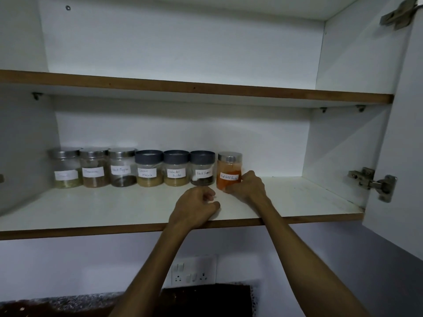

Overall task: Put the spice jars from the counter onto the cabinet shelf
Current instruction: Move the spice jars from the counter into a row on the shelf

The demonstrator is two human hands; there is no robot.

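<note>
At 6 o'clock, nearest, a dark counter [68,305] runs along the bottom edge, with a darker mat [206,296] on it. Above it on the wall sits a white socket plate [194,271]. Both forearms rise from here toward the shelf [91,209].

Just past the shelf's front lip, near centre, the left hand [194,207] rests on the board, fingers loosely curled, holding nothing. At about 1 o'clock from it, just beside, the right hand [248,184] grips the lower right side of the chilli jar [229,171], fingers wrapped at its base. This jar holds orange powder, has a silver lid, and stands upright on the shelf.

It ends a row of seven jars running toward 9 o'clock along the back. Touching or nearly touching its left is a black pepper jar [202,169] with a grey lid, then a coriander jar [176,169], a masala jar [148,169], another pepper jar [122,168] with a silver lid, and two more silver-lidded jars [95,168] [66,169] whose labels are too blurred to read.

At 12 o'clock is an upper shelf [206,88]. At 3 o'clock a hinge [373,183] joins the open door [402,133].
</note>
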